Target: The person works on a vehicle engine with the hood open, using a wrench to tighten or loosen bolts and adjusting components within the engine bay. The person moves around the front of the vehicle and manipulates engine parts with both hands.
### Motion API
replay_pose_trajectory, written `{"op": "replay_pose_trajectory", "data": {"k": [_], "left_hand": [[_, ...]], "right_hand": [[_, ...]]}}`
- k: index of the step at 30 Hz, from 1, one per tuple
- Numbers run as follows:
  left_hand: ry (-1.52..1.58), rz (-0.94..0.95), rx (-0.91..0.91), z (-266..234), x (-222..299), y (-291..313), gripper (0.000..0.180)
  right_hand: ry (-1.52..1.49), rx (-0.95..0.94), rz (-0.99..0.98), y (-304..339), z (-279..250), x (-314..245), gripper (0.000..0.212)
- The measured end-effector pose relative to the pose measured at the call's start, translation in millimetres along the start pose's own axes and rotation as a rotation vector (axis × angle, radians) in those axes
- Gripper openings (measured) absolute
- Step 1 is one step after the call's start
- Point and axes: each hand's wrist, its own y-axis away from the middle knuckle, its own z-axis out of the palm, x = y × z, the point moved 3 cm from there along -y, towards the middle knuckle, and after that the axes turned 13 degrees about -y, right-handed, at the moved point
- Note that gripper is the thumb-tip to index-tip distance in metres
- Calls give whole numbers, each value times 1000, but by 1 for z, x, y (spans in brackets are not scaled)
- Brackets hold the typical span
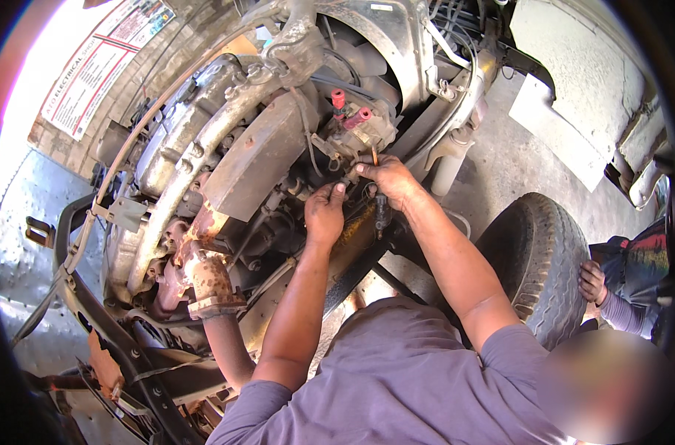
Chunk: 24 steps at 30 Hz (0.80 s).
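Both arms reach up into an open engine bay. My left hand is closed, thumb against the bent fingers, just below a small metal fitting. My right hand pinches at the same fitting from the right; whatever lies between the fingertips is too small to make out. A thin orange-brown piece sticks up by the right fingers. Directly above is a metal unit carrying two red caps. Below the right hand hangs a dark connector-like part.
The engine block and a flat metal shield fill the left side. A rusty pipe rises beside my left forearm. Fan blades sit behind the unit. At right, another person's hand touches a tyre.
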Motion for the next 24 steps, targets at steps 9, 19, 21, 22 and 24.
{"op": "replay_pose_trajectory", "data": {"k": [9,19,21,22,24], "left_hand": [[-16,-22,-76,-5,-7,-4,35],[-27,-44,-51,-6,5,0,29],[10,-52,-51,-5,3,-1,28],[26,-34,-50,-4,2,-1,28],[60,-18,-51,0,2,-2,27]], "right_hand": [[-182,-28,-14,4,5,11,17],[-139,-7,-42,7,6,4,16],[-34,29,-73,7,6,1,16],[-35,24,-73,8,7,0,16],[-35,18,-96,9,7,-1,17]]}}
